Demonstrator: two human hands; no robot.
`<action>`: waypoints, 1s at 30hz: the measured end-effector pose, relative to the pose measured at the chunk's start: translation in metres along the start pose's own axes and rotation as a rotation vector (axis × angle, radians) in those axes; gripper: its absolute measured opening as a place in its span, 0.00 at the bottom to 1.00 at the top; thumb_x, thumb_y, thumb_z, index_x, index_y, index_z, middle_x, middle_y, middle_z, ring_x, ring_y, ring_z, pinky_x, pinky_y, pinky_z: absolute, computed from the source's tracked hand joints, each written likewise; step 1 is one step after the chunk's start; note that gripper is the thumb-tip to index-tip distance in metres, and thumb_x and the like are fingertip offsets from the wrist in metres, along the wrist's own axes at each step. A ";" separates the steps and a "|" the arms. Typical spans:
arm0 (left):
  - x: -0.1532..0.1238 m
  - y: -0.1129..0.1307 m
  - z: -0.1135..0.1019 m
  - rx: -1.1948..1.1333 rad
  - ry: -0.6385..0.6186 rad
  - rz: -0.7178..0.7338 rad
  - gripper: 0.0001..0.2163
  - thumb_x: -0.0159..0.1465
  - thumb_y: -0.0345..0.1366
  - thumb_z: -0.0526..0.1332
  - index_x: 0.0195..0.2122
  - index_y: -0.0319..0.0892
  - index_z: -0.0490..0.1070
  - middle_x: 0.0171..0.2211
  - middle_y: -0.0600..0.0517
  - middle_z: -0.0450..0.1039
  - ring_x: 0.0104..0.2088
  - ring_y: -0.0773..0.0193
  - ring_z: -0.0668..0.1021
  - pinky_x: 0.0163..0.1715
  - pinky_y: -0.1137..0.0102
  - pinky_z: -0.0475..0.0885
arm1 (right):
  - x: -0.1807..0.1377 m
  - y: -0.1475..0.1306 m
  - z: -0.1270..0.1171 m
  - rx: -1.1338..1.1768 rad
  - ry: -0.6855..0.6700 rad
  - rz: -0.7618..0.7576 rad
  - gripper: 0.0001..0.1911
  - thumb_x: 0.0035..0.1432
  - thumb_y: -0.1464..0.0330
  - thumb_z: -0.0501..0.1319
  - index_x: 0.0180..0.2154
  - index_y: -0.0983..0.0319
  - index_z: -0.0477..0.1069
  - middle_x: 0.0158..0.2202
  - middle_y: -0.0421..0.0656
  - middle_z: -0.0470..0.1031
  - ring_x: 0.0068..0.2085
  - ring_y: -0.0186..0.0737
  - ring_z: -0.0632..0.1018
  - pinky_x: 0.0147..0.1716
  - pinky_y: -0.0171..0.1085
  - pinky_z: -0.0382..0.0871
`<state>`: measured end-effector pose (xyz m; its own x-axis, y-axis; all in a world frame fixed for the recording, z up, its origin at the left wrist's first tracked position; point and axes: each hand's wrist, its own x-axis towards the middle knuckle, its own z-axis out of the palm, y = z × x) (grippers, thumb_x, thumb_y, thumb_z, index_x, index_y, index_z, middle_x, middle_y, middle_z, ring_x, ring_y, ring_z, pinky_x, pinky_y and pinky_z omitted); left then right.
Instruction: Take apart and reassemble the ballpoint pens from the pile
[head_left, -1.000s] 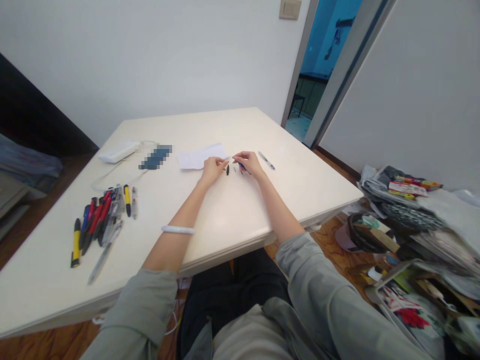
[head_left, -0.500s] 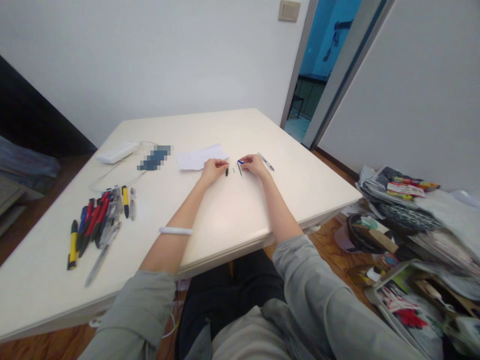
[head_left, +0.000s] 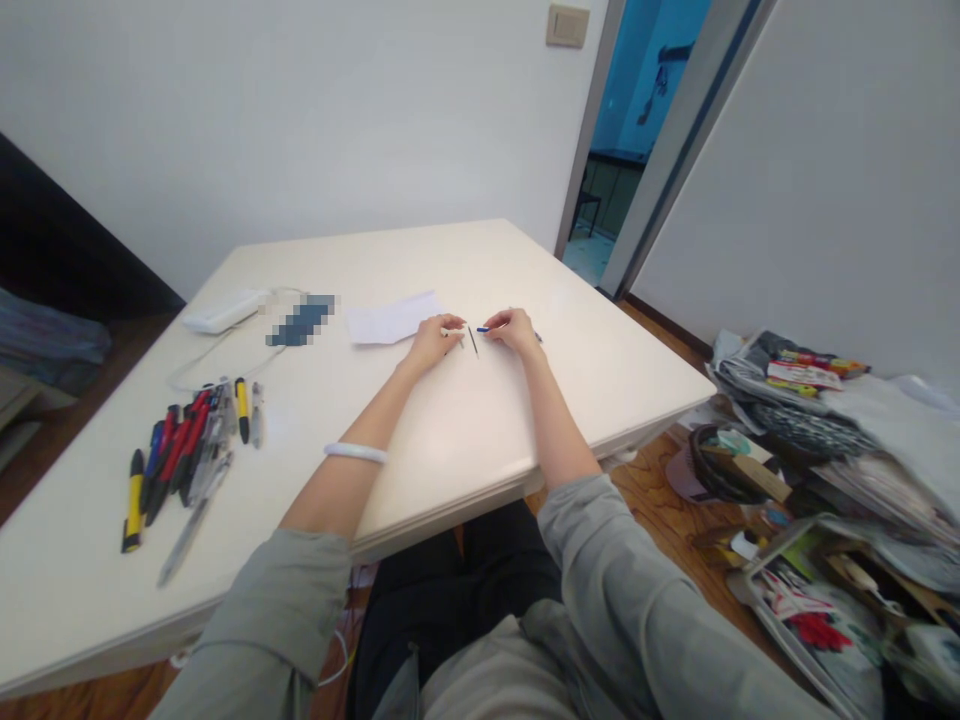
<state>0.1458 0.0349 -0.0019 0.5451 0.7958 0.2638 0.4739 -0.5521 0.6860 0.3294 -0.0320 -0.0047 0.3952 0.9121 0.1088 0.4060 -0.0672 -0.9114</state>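
Over the middle of the white table (head_left: 420, 420), my left hand (head_left: 430, 342) has thumb and fingers closed in a pinch. Small pale and dark bits show at its fingertips, too small to name for certain. Facing it, my right hand (head_left: 514, 332) pinches a short blue pen part (head_left: 484, 329) between thumb and forefinger. A thin dark pen refill (head_left: 473, 342) lies on the tabletop between the two hands. Behind my right hand, most of a clear pen (head_left: 538, 338) is hidden. A sheet of white paper (head_left: 386, 320) lies just beyond my left hand.
Several pens (head_left: 191, 440), red, yellow, blue and clear, lie at the table's left. Beyond them are a white device (head_left: 221, 312) with a cable and a blurred-out dark object (head_left: 304, 322). To the right, on the floor, stand a bin (head_left: 690, 477) and piled bags.
The black piece at my left fingertips no longer hangs down plainly. The refill now lies apart from my right hand, which still pinches the blue part. The view has shifted slightly.
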 end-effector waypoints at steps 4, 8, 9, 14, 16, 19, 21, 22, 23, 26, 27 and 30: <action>0.004 0.004 0.003 0.046 -0.045 0.057 0.16 0.60 0.31 0.64 0.49 0.43 0.79 0.52 0.46 0.80 0.54 0.55 0.78 0.52 0.65 0.71 | 0.003 0.005 -0.004 -0.042 0.011 -0.035 0.09 0.43 0.78 0.68 0.31 0.64 0.78 0.31 0.42 0.81 0.32 0.35 0.79 0.39 0.34 0.73; 0.010 0.009 0.006 0.112 -0.083 0.111 0.14 0.60 0.32 0.64 0.48 0.43 0.81 0.52 0.46 0.80 0.55 0.51 0.76 0.56 0.61 0.68 | 0.004 0.006 -0.007 -0.102 -0.027 -0.061 0.09 0.46 0.78 0.65 0.32 0.64 0.80 0.31 0.41 0.81 0.35 0.37 0.79 0.43 0.36 0.73; 0.012 0.009 0.007 0.122 -0.079 0.118 0.14 0.60 0.31 0.63 0.47 0.42 0.81 0.51 0.45 0.80 0.55 0.51 0.76 0.57 0.61 0.68 | 0.004 0.005 -0.008 -0.114 -0.033 -0.062 0.10 0.46 0.79 0.65 0.32 0.64 0.80 0.31 0.42 0.81 0.36 0.37 0.79 0.44 0.36 0.73; 0.021 0.001 0.013 0.151 -0.020 0.140 0.14 0.62 0.28 0.61 0.47 0.42 0.79 0.50 0.47 0.81 0.54 0.54 0.78 0.61 0.59 0.65 | 0.004 0.008 -0.006 -0.121 0.035 -0.032 0.12 0.48 0.79 0.64 0.36 0.64 0.81 0.31 0.43 0.79 0.34 0.38 0.79 0.42 0.37 0.73; 0.023 -0.002 0.016 0.165 -0.016 0.153 0.15 0.62 0.27 0.61 0.49 0.43 0.78 0.48 0.48 0.82 0.54 0.54 0.77 0.60 0.58 0.65 | 0.005 0.010 -0.003 -0.129 0.085 -0.012 0.11 0.50 0.78 0.64 0.37 0.65 0.80 0.30 0.42 0.78 0.34 0.39 0.78 0.42 0.38 0.73; 0.028 -0.004 0.019 0.211 0.006 0.148 0.14 0.62 0.28 0.62 0.49 0.43 0.76 0.47 0.48 0.82 0.55 0.53 0.77 0.59 0.58 0.66 | 0.005 0.011 0.003 -0.169 0.139 -0.003 0.09 0.51 0.77 0.65 0.36 0.64 0.79 0.32 0.43 0.78 0.36 0.40 0.79 0.44 0.39 0.73; 0.032 -0.003 0.021 0.236 0.015 0.126 0.13 0.61 0.28 0.62 0.47 0.43 0.77 0.46 0.48 0.82 0.53 0.54 0.78 0.58 0.59 0.67 | 0.004 0.011 0.007 -0.204 0.155 -0.020 0.09 0.52 0.77 0.65 0.36 0.64 0.79 0.33 0.43 0.78 0.37 0.40 0.79 0.45 0.39 0.73; 0.034 -0.002 0.021 0.242 0.011 0.113 0.12 0.61 0.28 0.62 0.46 0.43 0.77 0.45 0.48 0.83 0.52 0.54 0.79 0.57 0.60 0.68 | 0.004 0.010 0.008 -0.221 0.154 -0.028 0.09 0.52 0.77 0.65 0.36 0.64 0.80 0.33 0.43 0.78 0.37 0.41 0.79 0.45 0.39 0.72; 0.036 -0.001 0.021 0.243 0.002 0.101 0.12 0.61 0.28 0.63 0.45 0.43 0.77 0.44 0.48 0.83 0.51 0.55 0.80 0.57 0.61 0.68 | 0.003 0.010 0.009 -0.238 0.149 -0.033 0.08 0.51 0.77 0.66 0.35 0.64 0.80 0.33 0.43 0.78 0.37 0.41 0.79 0.45 0.39 0.72; 0.041 0.000 0.021 0.224 -0.025 0.085 0.11 0.61 0.29 0.63 0.45 0.43 0.79 0.41 0.49 0.84 0.47 0.56 0.82 0.55 0.62 0.70 | 0.002 0.010 0.010 -0.284 0.119 -0.035 0.08 0.50 0.77 0.68 0.35 0.64 0.80 0.33 0.44 0.78 0.37 0.41 0.79 0.45 0.38 0.73; 0.041 0.000 0.021 0.214 -0.030 0.088 0.11 0.61 0.29 0.64 0.44 0.42 0.79 0.40 0.50 0.84 0.47 0.56 0.83 0.55 0.63 0.70 | 0.002 0.010 0.009 -0.297 0.113 -0.039 0.08 0.50 0.76 0.68 0.35 0.63 0.81 0.33 0.44 0.79 0.38 0.42 0.79 0.45 0.38 0.72; 0.042 0.000 0.021 0.177 -0.051 0.099 0.12 0.58 0.29 0.65 0.43 0.42 0.81 0.40 0.50 0.84 0.47 0.56 0.83 0.53 0.64 0.71 | 0.001 0.011 0.006 -0.336 0.110 -0.030 0.08 0.51 0.75 0.68 0.35 0.62 0.81 0.35 0.44 0.80 0.40 0.43 0.80 0.47 0.40 0.72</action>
<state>0.1838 0.0631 -0.0048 0.6270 0.7245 0.2865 0.5282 -0.6656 0.5272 0.3295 -0.0294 -0.0170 0.4582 0.8679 0.1919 0.6596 -0.1873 -0.7279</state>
